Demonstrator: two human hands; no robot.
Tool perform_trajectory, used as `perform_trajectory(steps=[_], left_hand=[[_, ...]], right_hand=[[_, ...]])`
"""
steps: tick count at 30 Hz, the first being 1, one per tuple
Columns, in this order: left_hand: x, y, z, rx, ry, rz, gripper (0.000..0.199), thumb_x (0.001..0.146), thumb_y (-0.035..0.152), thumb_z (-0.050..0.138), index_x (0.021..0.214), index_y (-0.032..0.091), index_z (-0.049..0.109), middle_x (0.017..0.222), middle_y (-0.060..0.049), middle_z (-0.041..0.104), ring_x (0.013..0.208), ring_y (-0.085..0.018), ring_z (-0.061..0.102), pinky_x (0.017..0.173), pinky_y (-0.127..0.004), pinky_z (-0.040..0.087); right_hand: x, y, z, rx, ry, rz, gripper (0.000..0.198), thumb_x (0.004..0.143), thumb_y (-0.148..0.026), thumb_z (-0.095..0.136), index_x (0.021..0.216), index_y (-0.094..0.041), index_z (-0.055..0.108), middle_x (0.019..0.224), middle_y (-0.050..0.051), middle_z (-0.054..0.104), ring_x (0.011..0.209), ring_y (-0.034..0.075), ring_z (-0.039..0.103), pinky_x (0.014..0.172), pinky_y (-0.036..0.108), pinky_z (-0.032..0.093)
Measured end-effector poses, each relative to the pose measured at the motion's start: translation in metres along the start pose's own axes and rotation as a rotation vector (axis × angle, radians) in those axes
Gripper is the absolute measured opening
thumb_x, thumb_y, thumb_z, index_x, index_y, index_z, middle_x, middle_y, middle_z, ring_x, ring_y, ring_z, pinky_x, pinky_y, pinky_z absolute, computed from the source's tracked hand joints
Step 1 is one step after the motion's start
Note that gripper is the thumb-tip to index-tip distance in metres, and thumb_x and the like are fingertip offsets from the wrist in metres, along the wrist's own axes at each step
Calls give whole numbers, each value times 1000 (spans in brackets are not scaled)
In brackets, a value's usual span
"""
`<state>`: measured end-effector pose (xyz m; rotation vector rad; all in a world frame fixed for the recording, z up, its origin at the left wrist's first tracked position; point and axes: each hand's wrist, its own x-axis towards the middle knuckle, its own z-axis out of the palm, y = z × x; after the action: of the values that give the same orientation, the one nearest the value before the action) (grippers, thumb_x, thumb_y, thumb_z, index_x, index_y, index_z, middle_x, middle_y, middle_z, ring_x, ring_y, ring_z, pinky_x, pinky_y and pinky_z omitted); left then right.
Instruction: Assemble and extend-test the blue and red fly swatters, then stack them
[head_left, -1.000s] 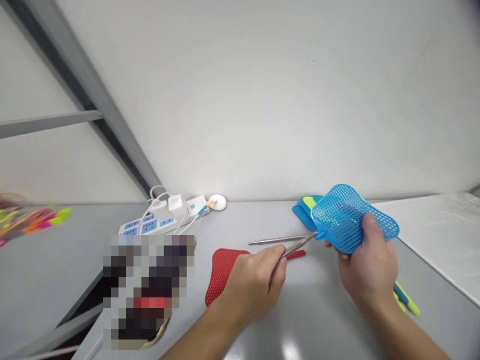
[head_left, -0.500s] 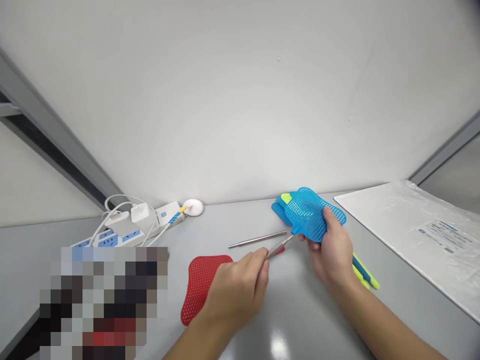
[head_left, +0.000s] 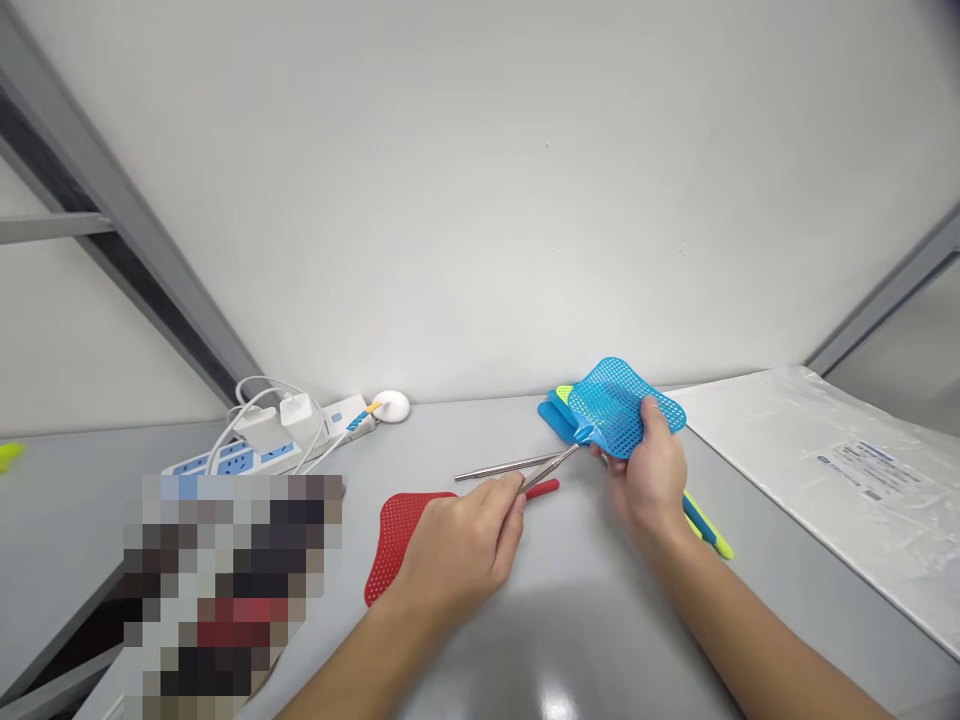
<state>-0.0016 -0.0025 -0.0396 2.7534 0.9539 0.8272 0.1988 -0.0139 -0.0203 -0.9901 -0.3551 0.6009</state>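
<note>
My right hand (head_left: 651, 465) grips the perforated blue head of a fly swatter (head_left: 613, 408), thumb on its front face. Closed around a slim metal rod (head_left: 553, 463) is my left hand (head_left: 469, 535). The rod's far end meets the neck of the blue head; whether it sits inside cannot be made out. Beneath my left hand and forearm lies a red fly swatter (head_left: 405, 530), its red grip (head_left: 543, 489) poking out on the right. A second metal rod (head_left: 499, 468) rests on the table just beyond.
Other blue and lime swatters (head_left: 555, 412) lie behind the held head, with blue-and-lime handles (head_left: 709, 527) past my right wrist. A power strip (head_left: 281, 460) with plugs, cables and a white round puck (head_left: 391, 406) is left. A wrapped white panel (head_left: 847, 440) lies right.
The view has turned slightly left. More of the red grip shows past my left hand. The blue head and rod stay in my hands, rod end still at the neck.
</note>
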Motion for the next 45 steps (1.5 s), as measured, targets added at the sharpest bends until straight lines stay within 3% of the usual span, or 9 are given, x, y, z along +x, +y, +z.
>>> perform_trajectory(steps=[6, 12, 17, 21, 25, 29, 34, 39, 45], left_hand=[[0, -1, 2, 14, -28, -36, 26, 100, 26, 36, 115, 21, 56, 85, -1, 71, 61, -18, 65, 53, -30, 41], [-1, -2, 3, 6, -71, -54, 25, 100, 27, 35, 113, 22, 56, 84, -1, 71, 61, -19, 64, 53, -30, 38], [1, -2, 0, 2, -107, -98, 24, 101, 27, 33, 107, 22, 56, 79, 0, 68, 59, -18, 61, 53, -30, 36], [2, -1, -2, -5, -131, -108, 24, 101, 27, 32, 104, 21, 56, 79, 0, 68, 61, -19, 63, 54, -30, 37], [3, 1, -1, 18, -130, -116, 24, 100, 27, 33, 104, 21, 56, 78, -1, 68, 59, -19, 62, 52, -29, 35], [4, 2, -1, -61, -126, -159, 26, 101, 28, 32, 112, 22, 55, 82, -1, 69, 65, -20, 64, 56, -29, 38], [4, 3, -4, -297, -172, -215, 25, 102, 32, 31, 100, 22, 54, 76, 1, 62, 64, -17, 57, 58, -29, 36], [4, 8, -4, -814, -246, -357, 30, 101, 41, 35, 95, 20, 55, 62, 5, 43, 52, -11, 39, 49, -24, 30], [11, 10, -2, -1404, -437, -577, 29, 98, 48, 41, 89, 21, 48, 56, 11, 30, 35, -4, 17, 37, -19, 19]], right_hand=[[2, 2, 0, -1, -3, 20, 25, 83, -44, 60, 78, -20, 58, 61, -4, 62, 50, 15, 57, 43, 27, 46], [4, 3, 0, -15, -8, 23, 27, 83, -45, 61, 74, -20, 57, 55, -6, 56, 40, 11, 47, 44, 29, 47], [2, 6, -1, -48, -45, 31, 28, 82, -47, 61, 75, -20, 58, 62, -2, 62, 51, 15, 56, 44, 28, 47], [2, 4, -2, -87, -83, 19, 30, 82, -49, 62, 74, -21, 58, 59, -3, 60, 50, 15, 56, 45, 28, 47], [2, 0, -2, -135, -168, 6, 30, 82, -49, 64, 74, -20, 60, 59, -3, 59, 50, 14, 54, 45, 27, 45], [-1, 2, -1, -191, -349, 40, 28, 76, -43, 74, 73, -21, 58, 55, -6, 53, 45, 10, 46, 45, 25, 45], [-5, 7, -4, -251, -552, 115, 39, 79, -43, 72, 57, -20, 51, 44, -8, 43, 40, 8, 37, 50, 28, 48], [-9, 2, -2, -224, -632, 144, 42, 80, -46, 70, 55, -21, 48, 44, -9, 38, 40, 7, 32, 48, 26, 46], [-12, -1, 0, -213, -646, 148, 42, 81, -46, 69, 57, -21, 46, 45, -9, 36, 41, 8, 31, 47, 26, 45]])
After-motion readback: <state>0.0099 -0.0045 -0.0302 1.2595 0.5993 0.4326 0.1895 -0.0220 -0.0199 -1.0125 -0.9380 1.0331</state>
